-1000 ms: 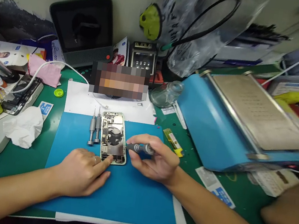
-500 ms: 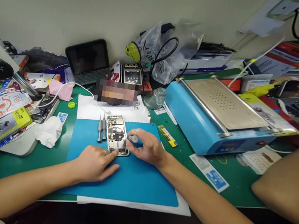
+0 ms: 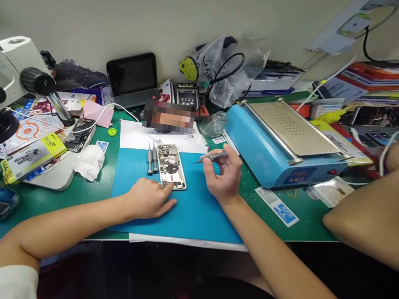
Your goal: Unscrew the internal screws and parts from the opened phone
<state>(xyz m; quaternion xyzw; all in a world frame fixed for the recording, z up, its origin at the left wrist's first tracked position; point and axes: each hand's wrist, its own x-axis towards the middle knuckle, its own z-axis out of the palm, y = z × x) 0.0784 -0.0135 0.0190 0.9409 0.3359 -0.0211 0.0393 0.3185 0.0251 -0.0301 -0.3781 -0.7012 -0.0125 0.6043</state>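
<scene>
An opened phone (image 3: 171,166) lies on the blue mat (image 3: 188,218), its inner parts showing. My left hand (image 3: 150,197) rests at its lower end, index finger stretched onto the phone and thumb apart, holding nothing. Between the fingers of my right hand (image 3: 223,176) is a grey screwdriver (image 3: 214,156), its thin tip pointing left, to the right of the phone and apart from it. Two more screwdrivers lie side by side left of the phone, a left one (image 3: 150,160) and a right one (image 3: 155,158).
Right of the mat stands a blue machine with a metal plate (image 3: 261,144). A microscope (image 3: 18,75) stands at left, near a crumpled tissue (image 3: 90,161) and a yellow box (image 3: 33,157). A glass jar (image 3: 214,124) sits behind the mat. Another person's arm (image 3: 387,204) reaches in from the right.
My right hand has drawn the screwdriver away from the phone to the right and tilted it flatter. My left hand stays at the phone's lower end. The camera view has shifted left.
</scene>
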